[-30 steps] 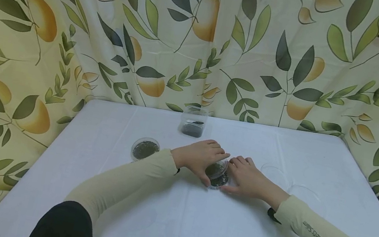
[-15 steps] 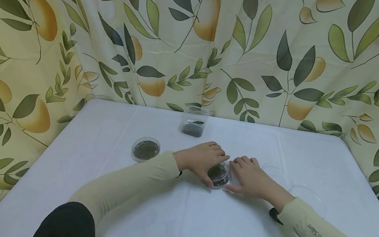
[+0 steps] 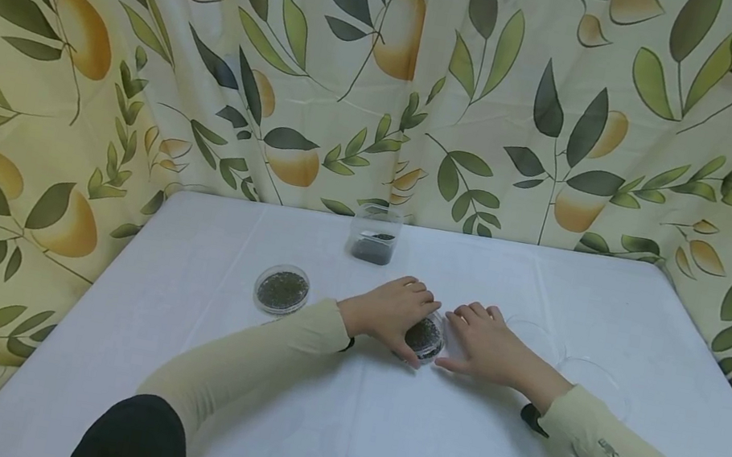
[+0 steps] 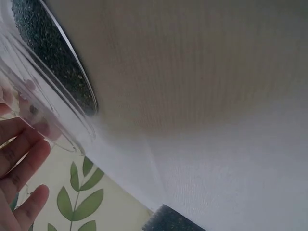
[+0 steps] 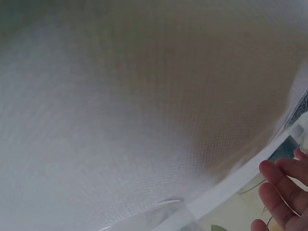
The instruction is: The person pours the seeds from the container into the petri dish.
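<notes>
Near the middle of the table lies a round clear dish (image 3: 425, 339) with dark granules. My left hand (image 3: 390, 310) holds a clear round piece at this dish, thumb at the near side and fingers at the far side. The left wrist view shows the granules (image 4: 53, 57) behind clear walls (image 4: 62, 108) and the fingers (image 4: 24, 159) at the rim; whether the clear piece is a lid or a second dish, I cannot tell. My right hand (image 3: 488, 344) rests beside the dish's right edge, fingers (image 5: 281, 185) loosely bent. Its palm side is hidden from above.
Another round dish (image 3: 282, 290) of dark granules sits to the left. At the back stands a clear tub (image 3: 374, 238) with dark contents. Two clear round lids (image 3: 530, 341) lie right of the right hand, partly behind its forearm. A patterned curtain (image 3: 388, 102) hangs behind the table.
The clear round piece under the left hand was tilted over the dish and has come down level on it. Both hands have shifted slightly to the right and nearer.
</notes>
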Available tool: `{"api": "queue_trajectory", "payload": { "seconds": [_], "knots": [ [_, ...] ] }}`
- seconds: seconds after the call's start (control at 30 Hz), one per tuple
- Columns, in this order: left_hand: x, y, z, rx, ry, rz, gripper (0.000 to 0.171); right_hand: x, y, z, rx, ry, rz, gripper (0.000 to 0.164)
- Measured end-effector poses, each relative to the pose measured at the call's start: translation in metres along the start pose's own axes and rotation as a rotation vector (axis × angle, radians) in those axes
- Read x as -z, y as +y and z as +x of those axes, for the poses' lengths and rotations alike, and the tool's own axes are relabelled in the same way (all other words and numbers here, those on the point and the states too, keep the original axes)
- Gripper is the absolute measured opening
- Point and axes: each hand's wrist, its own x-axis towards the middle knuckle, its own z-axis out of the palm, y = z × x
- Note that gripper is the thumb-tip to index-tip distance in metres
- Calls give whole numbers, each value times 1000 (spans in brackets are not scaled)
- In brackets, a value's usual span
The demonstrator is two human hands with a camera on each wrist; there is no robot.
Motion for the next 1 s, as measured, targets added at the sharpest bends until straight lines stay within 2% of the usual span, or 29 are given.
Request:
{"api": "queue_trajectory", "payload": {
  "seconds": [0.23,0.53,1.0],
  "knots": [
    [-4,5,1,20,2,7,104,1,2,-3,-8,9,-20,75],
    [-10,10,3,46,40,15,103,11,2,-8,-62,16,-7,75],
    [-9,14,5,55,-12,24,103,30,6,-22,-138,75,43,76]
  ]
}}
